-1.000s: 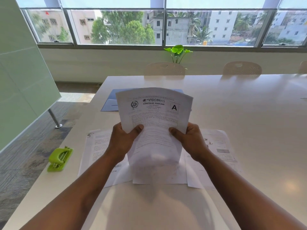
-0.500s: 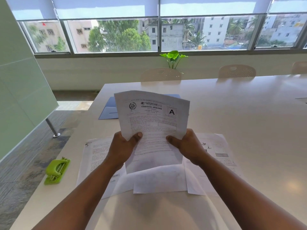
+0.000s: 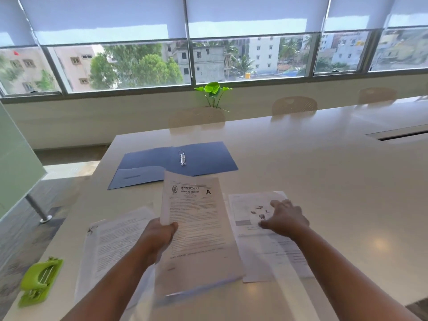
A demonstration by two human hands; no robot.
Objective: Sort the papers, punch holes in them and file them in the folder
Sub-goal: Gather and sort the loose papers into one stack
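Observation:
My left hand (image 3: 159,237) grips the left edge of a printed sheaf marked "A" (image 3: 199,228), which lies low and nearly flat over the white table (image 3: 324,181). My right hand (image 3: 286,217) is off that sheaf and hovers, fingers spread, over a printed sheet with small pictures (image 3: 257,230) lying to the right. Another printed sheet (image 3: 111,244) lies on the left, partly under my left forearm. An open blue ring folder (image 3: 173,163) lies flat behind the papers, its metal rings showing. A green hole punch (image 3: 39,281) sits at the table's left front edge.
The table's left edge drops to the floor beside the hole punch. Pale chairs (image 3: 294,105) stand along the far side, with a green plant (image 3: 214,93) behind them under the window. A slot (image 3: 403,134) runs across the table at far right. A glass panel (image 3: 16,163) stands at left.
The sheaf came down from upright to nearly flat. My right hand let go of it and moved right over the pictured sheet. The camera tilted up, uncovering the folder.

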